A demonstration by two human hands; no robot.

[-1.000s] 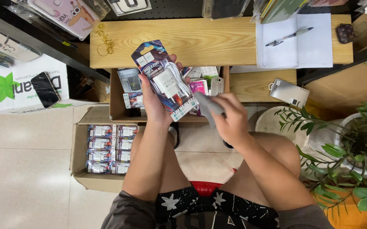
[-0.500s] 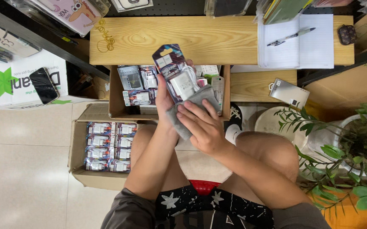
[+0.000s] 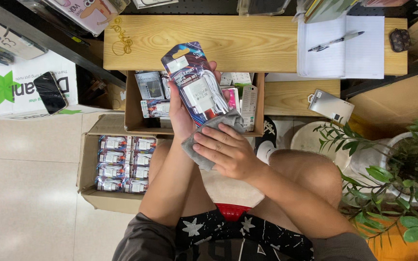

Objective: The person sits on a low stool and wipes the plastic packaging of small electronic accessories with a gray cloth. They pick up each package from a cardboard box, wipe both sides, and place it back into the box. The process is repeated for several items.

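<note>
Here the left hand holds a blister-packed white charger upright from behind, fingers wrapped round its left edge and fingertips showing at its right edge, so the pack stands tilted over the open cardboard box of similar packs. The right hand lies flat with fingers spread on a grey cloth, pressing it against the pack's lower end and the left wrist; the cloth's upper edge overlaps the pack's bottom corner. Just behind the pack runs the front edge of a wooden shelf, with a notebook and pen well off to the right. Below and to the left, a second carton with rows of boxed goods sits on the tile floor, close beside the person's left knee. To the right, a potted plant crowds the right knee, while the pale floor tiles at the left lie open.
</note>
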